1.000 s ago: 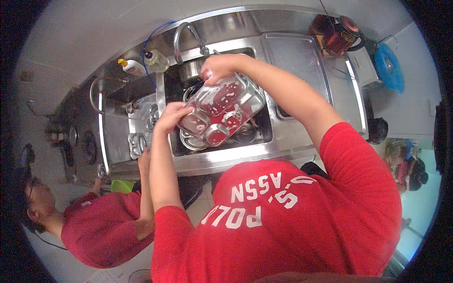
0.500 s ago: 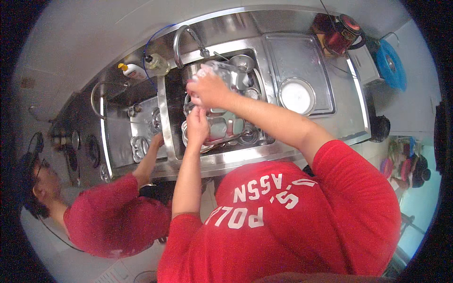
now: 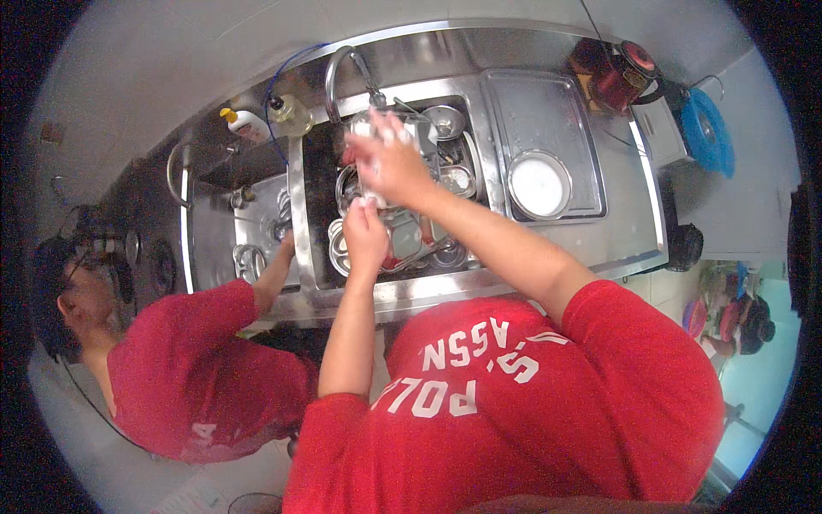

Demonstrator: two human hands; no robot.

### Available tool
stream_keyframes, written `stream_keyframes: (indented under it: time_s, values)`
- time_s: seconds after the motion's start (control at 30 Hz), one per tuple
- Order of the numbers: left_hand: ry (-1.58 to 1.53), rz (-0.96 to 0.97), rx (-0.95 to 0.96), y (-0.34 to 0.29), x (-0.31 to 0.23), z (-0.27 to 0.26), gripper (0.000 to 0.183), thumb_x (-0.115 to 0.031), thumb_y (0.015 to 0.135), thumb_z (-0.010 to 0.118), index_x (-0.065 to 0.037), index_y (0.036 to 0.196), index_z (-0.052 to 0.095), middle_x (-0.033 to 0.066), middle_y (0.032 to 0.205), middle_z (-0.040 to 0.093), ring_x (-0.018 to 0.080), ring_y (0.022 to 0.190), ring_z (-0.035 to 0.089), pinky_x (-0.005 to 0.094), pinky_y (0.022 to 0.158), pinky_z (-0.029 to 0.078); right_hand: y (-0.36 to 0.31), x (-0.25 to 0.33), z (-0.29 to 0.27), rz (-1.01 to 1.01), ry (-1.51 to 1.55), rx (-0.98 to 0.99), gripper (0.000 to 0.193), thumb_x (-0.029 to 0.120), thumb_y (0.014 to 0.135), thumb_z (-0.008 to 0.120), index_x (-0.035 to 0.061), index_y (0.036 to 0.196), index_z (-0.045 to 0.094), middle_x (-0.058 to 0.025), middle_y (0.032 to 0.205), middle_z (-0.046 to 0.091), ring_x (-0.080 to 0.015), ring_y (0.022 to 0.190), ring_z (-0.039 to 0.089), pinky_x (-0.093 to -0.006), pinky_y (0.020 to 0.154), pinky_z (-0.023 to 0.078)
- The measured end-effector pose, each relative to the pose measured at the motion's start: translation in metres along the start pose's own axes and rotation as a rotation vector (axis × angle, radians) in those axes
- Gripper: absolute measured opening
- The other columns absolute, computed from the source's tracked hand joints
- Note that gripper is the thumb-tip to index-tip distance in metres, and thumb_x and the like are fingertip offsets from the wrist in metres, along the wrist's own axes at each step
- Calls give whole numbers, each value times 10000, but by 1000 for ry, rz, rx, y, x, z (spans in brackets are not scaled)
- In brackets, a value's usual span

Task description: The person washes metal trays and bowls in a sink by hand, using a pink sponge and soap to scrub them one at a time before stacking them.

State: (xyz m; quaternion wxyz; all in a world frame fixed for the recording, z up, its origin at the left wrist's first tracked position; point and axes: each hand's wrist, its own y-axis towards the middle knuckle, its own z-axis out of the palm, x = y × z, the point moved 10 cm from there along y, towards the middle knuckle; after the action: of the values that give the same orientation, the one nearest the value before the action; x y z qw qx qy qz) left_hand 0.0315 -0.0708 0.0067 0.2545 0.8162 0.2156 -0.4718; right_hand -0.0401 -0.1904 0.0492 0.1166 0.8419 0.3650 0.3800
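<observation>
steel sink; compartment tray under right hand, long axis near-to-far.

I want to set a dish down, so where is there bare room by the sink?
The tray is bare behind the round bowl. So is the front part of the steel counter, between the tray and the counter's right-hand edge. Crowded: the sink, with dishes around the right hand and left hand.

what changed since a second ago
The metal compartment tray came lower over the sink, its far end swinging left. The right hand moved closer in, fingers now spread; the left hand moved rightward. The yellow-topped bottle and faucet stayed put.
</observation>
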Motion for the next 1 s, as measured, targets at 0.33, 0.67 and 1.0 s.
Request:
stream_keyframes:
  time_s: [0.33,0.67,1.0]
  values:
    - [24,21,55,2,3,4,244,-162,996,486,26,842,514,175,661,552,270,584,506,395,572,401,14,-8,0,56,94,49,538,276,848,620,254,1377,523,-310,1523,258,-531,1366,298,-553,1128,268]
    - [-194,-169,120,-1,13,11,238,-176,1023,450,9,917,556,53,789,590,119,720,509,303,672,428,25,-28,4,1,82,-54,485,278,876,571,217,1355,530,-181,1370,537,-465,1360,346,-547,1129,249]
    - [-116,-183,174,-5,8,12,272,-197,1025,428,13,922,567,49,799,582,128,743,495,311,697,434,26,-26,-5,168,109,1,443,332,904,545,317,1347,538,-217,1487,391,-495,1366,317,-607,1078,301]
